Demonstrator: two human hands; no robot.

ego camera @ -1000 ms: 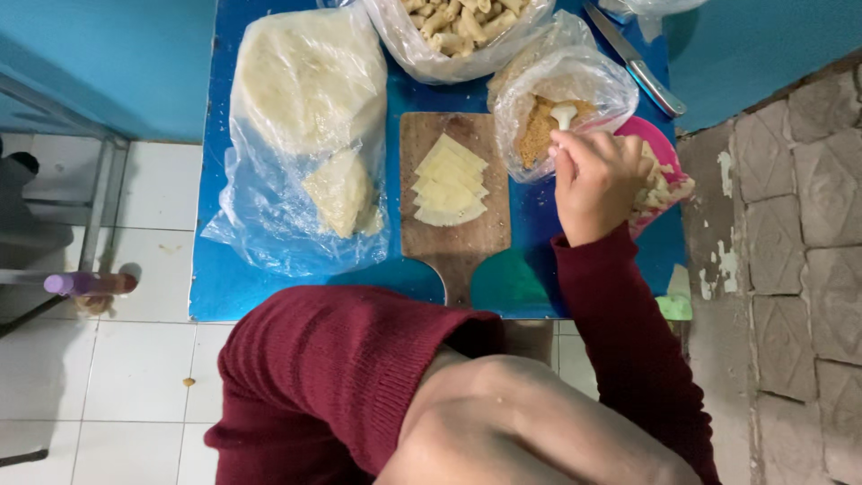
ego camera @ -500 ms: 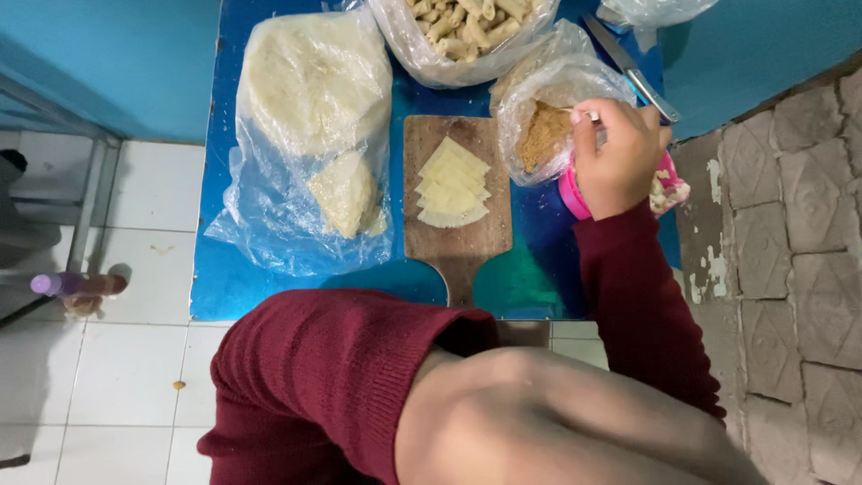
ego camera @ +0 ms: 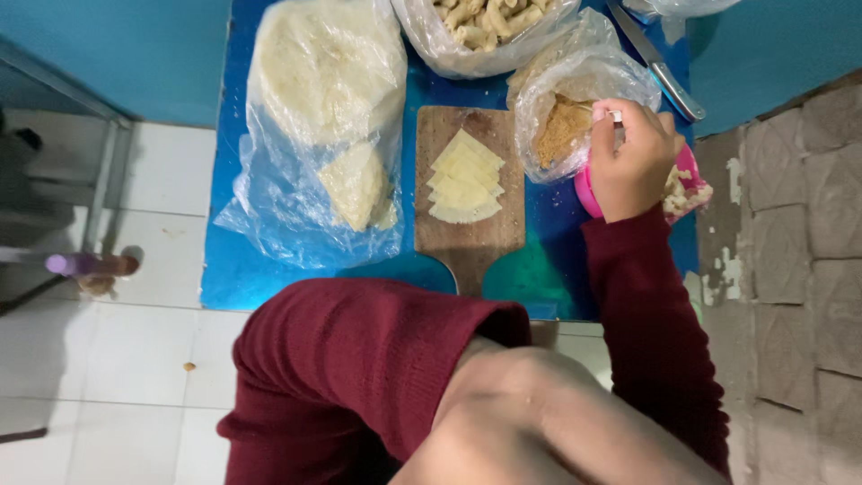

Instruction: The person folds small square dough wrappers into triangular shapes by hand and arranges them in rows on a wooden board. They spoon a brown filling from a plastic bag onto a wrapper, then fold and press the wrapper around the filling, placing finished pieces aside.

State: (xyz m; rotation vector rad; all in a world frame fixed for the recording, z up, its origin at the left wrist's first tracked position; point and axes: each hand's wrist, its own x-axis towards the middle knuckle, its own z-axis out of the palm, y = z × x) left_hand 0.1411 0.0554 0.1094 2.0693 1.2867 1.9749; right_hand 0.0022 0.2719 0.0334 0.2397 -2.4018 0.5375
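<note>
Counter (ego camera: 242,278): blue top, crowded, everything laid out within easy reach of the person in the maroon sleeves.
Big bag (ego camera: 319,135): clear plastic, lying open on the left, a large pale slab of dough inside with a cut wedge near the mouth, probably bagged to keep it from drying.
Cutting board (ego camera: 471,238): wooden, centre, handle pointing toward the person.
Dough pieces (ego camera: 462,178): thin pale triangles, overlapped in a neat stack on the board, kept together and ready to pick off.
Pastry bag (ego camera: 485,31): clear, at the far edge, holding small pale rolled pieces.
Filling bag (ego camera: 575,108): clear bag with brown crumbly filling, rim rolled open, just right of the board.
Right hand (ego camera: 633,162): and here it is, fingers curled tight around a small utensil, tip at the filling bag's mouth, hovering over a pink bowl (ego camera: 588,193).
Left hand: I cannot tell, it's not in view.
Knife (ego camera: 660,67): parked at the far right, out of the way.
</note>
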